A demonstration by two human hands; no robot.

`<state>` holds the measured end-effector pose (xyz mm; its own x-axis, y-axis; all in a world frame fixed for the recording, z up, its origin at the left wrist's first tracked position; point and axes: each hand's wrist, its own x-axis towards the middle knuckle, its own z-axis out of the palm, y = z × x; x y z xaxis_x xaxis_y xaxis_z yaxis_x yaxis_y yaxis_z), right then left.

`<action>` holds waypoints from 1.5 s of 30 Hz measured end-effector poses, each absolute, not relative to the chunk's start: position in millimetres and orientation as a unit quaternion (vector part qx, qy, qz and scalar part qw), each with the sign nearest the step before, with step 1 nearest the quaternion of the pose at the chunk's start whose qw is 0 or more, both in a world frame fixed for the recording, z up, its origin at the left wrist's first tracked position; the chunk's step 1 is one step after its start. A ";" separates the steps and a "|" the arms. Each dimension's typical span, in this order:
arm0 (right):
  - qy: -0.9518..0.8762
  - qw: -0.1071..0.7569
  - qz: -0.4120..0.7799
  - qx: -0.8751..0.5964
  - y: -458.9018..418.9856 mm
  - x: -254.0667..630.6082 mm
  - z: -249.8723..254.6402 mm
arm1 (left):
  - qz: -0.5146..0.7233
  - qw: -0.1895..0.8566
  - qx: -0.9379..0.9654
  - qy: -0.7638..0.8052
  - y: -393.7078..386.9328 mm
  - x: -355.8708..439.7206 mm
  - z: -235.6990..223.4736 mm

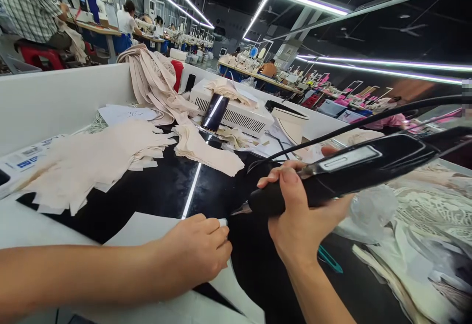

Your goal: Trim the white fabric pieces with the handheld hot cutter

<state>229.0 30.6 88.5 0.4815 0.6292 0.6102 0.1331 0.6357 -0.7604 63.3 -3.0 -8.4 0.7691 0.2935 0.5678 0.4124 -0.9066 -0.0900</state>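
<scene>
My right hand (pixel 302 211) is wrapped round a black corded power tool (pixel 350 169) with a grey metal strip and a pointed metal tip. The tip points left, close to my left hand's fingertips and above the black tabletop (pixel 162 193). My left hand (pixel 201 248) is closed, fingers curled, over a white sheet (pixel 138 228); a bit of white shows at its fingertips. Whether the sheet is paper or cloth I cannot tell. Below my right hand lies a small teal tool (pixel 330 259), partly hidden by the wrist.
Stacks of pale pink cut fabric (pixel 99 157) lie at left, with a smaller stack (pixel 206 149) at centre. A phone (pixel 215 112) leans on a vented white box (pixel 232 110). Lace pieces (pixel 435 206) and clear plastic (pixel 372 213) lie at right. The black cable (pixel 332 130) arcs across.
</scene>
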 end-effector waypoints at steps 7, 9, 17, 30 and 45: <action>-0.487 0.765 0.214 -0.362 30.1 226.3 81.4 | -0.290 0.094 -0.933 -0.191 -5.8 59.3 -8.0; -0.483 0.764 0.226 -0.364 29.2 226.2 80.9 | -0.277 0.086 -0.938 -0.190 -5.7 59.0 -7.9; -0.488 0.760 0.239 -0.357 24.0 227.4 83.8 | -0.253 0.077 -0.944 -0.196 -6.6 58.2 -8.4; -0.500 0.750 0.244 -0.358 21.2 227.2 78.9 | -0.274 0.071 -0.936 -0.208 -8.7 57.0 -7.2; -0.518 0.744 0.250 -0.340 23.7 229.1 75.7 | -0.298 0.086 -0.919 -0.243 -16.1 58.4 -12.6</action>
<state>229.1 23.7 75.7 0.3376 0.7250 0.6004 -0.0191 0.6429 -0.7657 58.4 -16.1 -12.6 0.7041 0.3953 0.5899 0.4984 -0.8668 -0.0139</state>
